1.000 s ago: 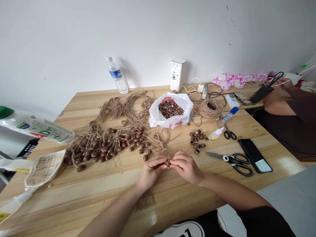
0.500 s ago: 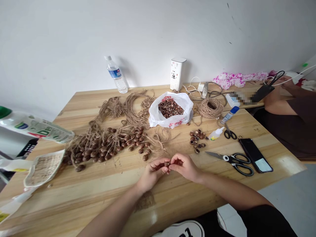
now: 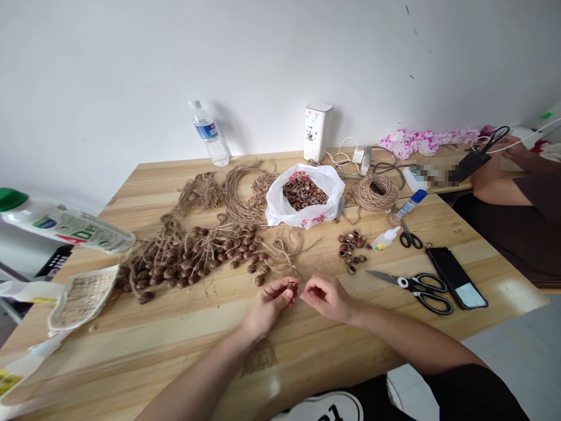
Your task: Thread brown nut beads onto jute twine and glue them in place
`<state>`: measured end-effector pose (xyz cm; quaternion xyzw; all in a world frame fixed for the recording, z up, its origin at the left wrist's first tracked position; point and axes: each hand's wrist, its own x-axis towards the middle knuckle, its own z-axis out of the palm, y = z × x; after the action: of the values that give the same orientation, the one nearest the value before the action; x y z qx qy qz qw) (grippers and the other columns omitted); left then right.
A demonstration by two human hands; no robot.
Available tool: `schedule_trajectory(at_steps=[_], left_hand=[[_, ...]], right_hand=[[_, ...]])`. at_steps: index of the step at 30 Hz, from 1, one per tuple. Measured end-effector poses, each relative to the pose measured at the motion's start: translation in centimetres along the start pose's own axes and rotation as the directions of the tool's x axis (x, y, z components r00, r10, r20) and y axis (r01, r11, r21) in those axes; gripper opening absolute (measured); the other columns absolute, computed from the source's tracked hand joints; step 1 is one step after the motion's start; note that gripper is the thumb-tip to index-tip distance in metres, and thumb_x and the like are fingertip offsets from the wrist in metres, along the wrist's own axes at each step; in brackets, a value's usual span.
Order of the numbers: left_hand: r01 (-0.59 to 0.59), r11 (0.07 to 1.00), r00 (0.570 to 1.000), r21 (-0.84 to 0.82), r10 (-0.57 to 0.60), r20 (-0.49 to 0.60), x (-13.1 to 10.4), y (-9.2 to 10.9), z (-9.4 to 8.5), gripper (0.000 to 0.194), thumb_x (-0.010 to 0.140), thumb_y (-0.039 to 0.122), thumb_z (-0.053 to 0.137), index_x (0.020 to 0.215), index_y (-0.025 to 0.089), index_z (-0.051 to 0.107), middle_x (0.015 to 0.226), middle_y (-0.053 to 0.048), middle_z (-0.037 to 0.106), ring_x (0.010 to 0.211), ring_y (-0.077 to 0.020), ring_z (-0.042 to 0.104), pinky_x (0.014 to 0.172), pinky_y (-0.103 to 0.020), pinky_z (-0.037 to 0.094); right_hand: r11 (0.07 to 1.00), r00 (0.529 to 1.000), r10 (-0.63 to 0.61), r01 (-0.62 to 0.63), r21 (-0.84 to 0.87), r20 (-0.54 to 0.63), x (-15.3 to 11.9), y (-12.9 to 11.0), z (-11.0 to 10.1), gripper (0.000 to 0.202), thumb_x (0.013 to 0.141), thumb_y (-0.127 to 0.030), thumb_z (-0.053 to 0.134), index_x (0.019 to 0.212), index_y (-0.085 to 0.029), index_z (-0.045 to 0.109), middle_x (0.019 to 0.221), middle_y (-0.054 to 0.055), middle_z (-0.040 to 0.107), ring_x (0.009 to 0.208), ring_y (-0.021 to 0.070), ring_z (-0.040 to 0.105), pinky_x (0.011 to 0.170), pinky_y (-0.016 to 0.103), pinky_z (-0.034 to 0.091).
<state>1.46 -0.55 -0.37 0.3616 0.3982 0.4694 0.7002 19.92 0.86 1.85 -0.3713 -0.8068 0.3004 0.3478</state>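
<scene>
Between the thumb and fingers of my left hand is a small brown nut shell. My right hand is just to its right, a small gap away, with thumb and fingertips pinched together; whatever they hold, if anything, is too small to make out. Behind the hands lie loose half shells and a tied bunch of jute strings. Left of them spreads a heap of brown nuts on twine. A white plastic bag full of shell pieces stands open farther back.
To the right lie large scissors, a phone, small scissors, a glue bottle and a blue-capped tube. A twine roll sits behind. At left are a woven tray and a large bottle. Another person's arm is at far right.
My right hand has come away from the nut shell, leaving a small gap. The shell stays in my left hand, showing more now. The view has shifted slightly.
</scene>
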Motion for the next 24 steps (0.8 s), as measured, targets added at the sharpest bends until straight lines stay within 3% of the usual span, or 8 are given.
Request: schedule_trajectory(at_steps=[2, 4, 7, 12, 15, 17, 20, 24], left_hand=[[-0.014, 1.0, 1.0, 0.019, 0.015, -0.023, 0.1, 0.0, -0.1, 0.032, 0.066, 0.035, 0.076, 0.09, 0.014, 0.07, 0.072, -0.003, 0.063, 0.063, -0.0108, 0.051, 0.061, -0.024, 0.042], [-0.034, 0.998, 0.999, 0.044, 0.036, -0.037, 0.3, 0.0, -0.2, 0.033, 0.066, 0.034, 0.076, 0.091, 0.014, 0.068, 0.071, -0.002, 0.063, 0.062, -0.0105, 0.051, 0.059, -0.024, 0.041], [-0.049, 0.995, 0.998, 0.083, 0.052, -0.028, 0.5, -0.1, -0.2, 0.035, 0.069, 0.037, 0.073, 0.093, 0.013, 0.065, 0.067, -0.001, 0.06, 0.057, -0.0101, 0.049, 0.055, -0.024, 0.04], [-0.045, 0.995, 0.998, 0.091, 0.042, 0.035, 0.2, 0.0, -0.1, 0.034, 0.077, 0.04, 0.065, 0.1, 0.016, 0.056, 0.065, 0.001, 0.058, 0.051, -0.0094, 0.047, 0.047, -0.022, 0.035], [-0.056, 0.994, 0.996, 0.092, 0.05, 0.067, 0.0, 0.6, 0.3, 0.032, 0.081, 0.04, 0.06, 0.102, 0.018, 0.052, 0.066, 0.002, 0.058, 0.052, -0.009, 0.048, 0.048, -0.021, 0.035], [-0.086, 0.993, 0.993, 0.078, 0.079, 0.091, -0.1, 1.3, 0.6, 0.032, 0.081, 0.041, 0.06, 0.102, 0.019, 0.049, 0.073, 0.001, 0.061, 0.056, -0.0094, 0.051, 0.05, -0.021, 0.036], [-0.092, 0.987, 0.979, 0.129, 0.066, 0.192, -0.1, 2.4, 0.9, 0.031, 0.083, 0.044, 0.057, 0.097, 0.017, 0.049, 0.069, -0.001, 0.062, 0.059, -0.0114, 0.052, 0.057, -0.024, 0.039], [-0.197, 0.955, 0.942, 0.224, 0.121, 0.312, -0.2, 3.3, 0.7, 0.031, 0.087, 0.044, 0.051, 0.099, 0.016, 0.05, 0.074, -0.006, 0.066, 0.071, -0.0155, 0.058, 0.071, -0.03, 0.042]], right_hand=[[0.966, 0.978, -0.191, 0.203, -0.158, 0.086, 0.0, 0.2, -0.1, 0.031, 0.09, -0.037, 0.052, 0.066, -0.018, 0.055, 0.057, -0.001, 0.052, 0.053, 0.0116, 0.047, 0.052, 0.025, 0.038], [0.857, 0.906, -0.358, 0.414, -0.306, 0.225, -0.1, 0.3, -0.1, 0.037, 0.091, -0.039, 0.048, 0.061, -0.019, 0.054, 0.056, 0.002, 0.054, 0.055, 0.014, 0.049, 0.052, 0.027, 0.038], [0.656, 0.787, -0.451, 0.612, -0.441, 0.422, -0.2, 0.1, 0.3, 0.038, 0.091, -0.042, 0.048, 0.061, -0.02, 0.056, 0.057, 0.003, 0.057, 0.056, 0.0159, 0.05, 0.047, 0.028, 0.035], [0.47, 0.555, -0.634, 0.83, -0.301, 0.539, 0.0, -1.2, 3.1, 0.028, 0.086, -0.041, 0.057, 0.067, -0.02, 0.058, 0.059, 0.0, 0.061, 0.053, 0.0156, 0.053, 0.046, 0.028, 0.037], [0.438, 0.44, -0.755, 0.89, -0.126, 0.487, 0.3, -2.0, 6.1, 0.033, 0.083, -0.048, 0.058, 0.064, -0.021, 0.055, 0.055, -0.003, 0.06, 0.049, 0.0146, 0.053, 0.044, 0.027, 0.035], [0.448, 0.402, -0.797, 0.894, -0.005, 0.45, 0.6, -2.5, 8.1, 0.036, 0.079, -0.053, 0.06, 0.061, -0.022, 0.053, 0.051, -0.005, 0.059, 0.046, 0.0132, 0.052, 0.042, 0.026, 0.033], [0.468, 0.367, -0.819, 0.872, 0.143, 0.441, 1.4, -3.2, 10.6, 0.038, 0.072, -0.055, 0.065, 0.058, -0.023, 0.052, 0.047, -0.008, 0.057, 0.044, 0.0113, 0.053, 0.041, 0.024, 0.032], [0.5, 0.333, -0.848, 0.758, 0.418, 0.411, 2.2, -4.4, 12.8, 0.037, 0.071, -0.059, 0.063, 0.062, -0.023, 0.06, 0.051, -0.011, 0.06, 0.05, 0.0051, 0.056, 0.046, 0.015, 0.038]])
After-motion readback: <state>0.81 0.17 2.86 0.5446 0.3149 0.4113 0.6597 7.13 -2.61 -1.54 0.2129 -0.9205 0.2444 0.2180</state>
